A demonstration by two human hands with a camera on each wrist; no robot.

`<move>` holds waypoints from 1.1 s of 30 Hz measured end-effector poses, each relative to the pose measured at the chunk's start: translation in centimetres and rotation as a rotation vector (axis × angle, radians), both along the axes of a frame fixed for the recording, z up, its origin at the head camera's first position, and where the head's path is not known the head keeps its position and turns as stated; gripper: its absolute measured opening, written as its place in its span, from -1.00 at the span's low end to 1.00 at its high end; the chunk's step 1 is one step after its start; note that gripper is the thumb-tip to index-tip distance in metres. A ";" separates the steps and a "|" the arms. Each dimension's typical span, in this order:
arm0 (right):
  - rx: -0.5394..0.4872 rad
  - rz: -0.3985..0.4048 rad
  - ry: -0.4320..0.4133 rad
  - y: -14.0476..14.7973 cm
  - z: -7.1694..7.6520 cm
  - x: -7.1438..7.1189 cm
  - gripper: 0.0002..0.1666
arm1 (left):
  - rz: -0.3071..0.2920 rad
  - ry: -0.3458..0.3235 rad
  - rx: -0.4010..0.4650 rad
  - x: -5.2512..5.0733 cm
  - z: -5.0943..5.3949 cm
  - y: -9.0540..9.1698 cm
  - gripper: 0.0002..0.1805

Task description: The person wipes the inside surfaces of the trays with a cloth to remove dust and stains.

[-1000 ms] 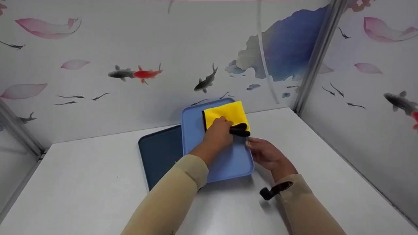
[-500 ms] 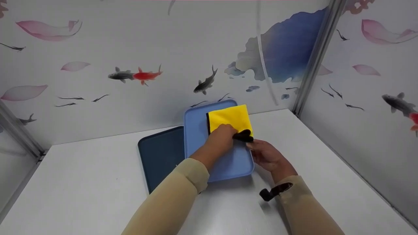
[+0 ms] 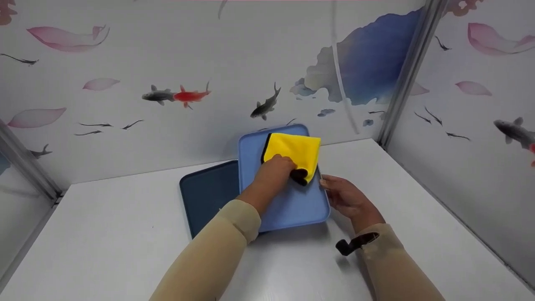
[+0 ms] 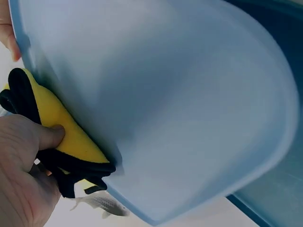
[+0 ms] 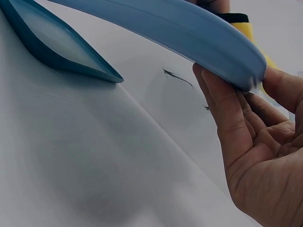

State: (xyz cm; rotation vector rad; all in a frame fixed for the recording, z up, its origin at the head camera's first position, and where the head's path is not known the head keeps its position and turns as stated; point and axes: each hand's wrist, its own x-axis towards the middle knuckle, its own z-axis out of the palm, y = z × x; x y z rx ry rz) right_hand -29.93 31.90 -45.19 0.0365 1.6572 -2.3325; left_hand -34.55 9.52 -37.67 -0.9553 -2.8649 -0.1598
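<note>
The left hand (image 3: 273,175) pinches a folded yellow cloth (image 3: 292,148) with black edging against the inside of a light blue tray (image 3: 292,209). In the left wrist view, the thumb of that hand (image 4: 23,165) lies on top of the yellow cloth (image 4: 66,127), near the rim of the blue tray (image 4: 189,94). The right hand (image 3: 349,198) grips the tray's right edge; in the right wrist view its thumb and fingers (image 5: 227,109) hold the raised rim (image 5: 203,42). The tray is tilted up off the table.
A dark blue tray (image 3: 205,196) lies on the white table (image 3: 117,225), partly behind the light blue one. Behind the table stands a white wall (image 3: 209,50) printed with fish and petals. A black strap (image 3: 355,243) hangs at the right wrist.
The left hand has shifted slightly left and the cloth has turned in its hold, its black-edged lower corner now pointing further down. The right hand keeps its hold on the tray rim.
</note>
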 end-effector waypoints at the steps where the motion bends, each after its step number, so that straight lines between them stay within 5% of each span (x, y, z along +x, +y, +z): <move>1: 0.003 0.003 0.007 0.0 0.0 0.0 -0.76 | 0.010 0.002 0.002 -0.1 -0.1 -0.2 -0.69; 10: -0.018 -0.005 0.037 0.4 0.0 0.1 -0.72 | 0.092 0.048 -0.023 -1.0 0.1 -1.7 -0.73; 20: -0.046 0.003 0.056 0.1 0.0 -0.1 -0.71 | 0.204 0.014 -0.017 -1.7 -0.2 -3.6 -0.70; 33: -0.036 -0.039 0.069 0.0 -0.2 -0.3 -0.70 | 0.216 0.006 0.009 -1.9 -1.0 -5.0 -0.72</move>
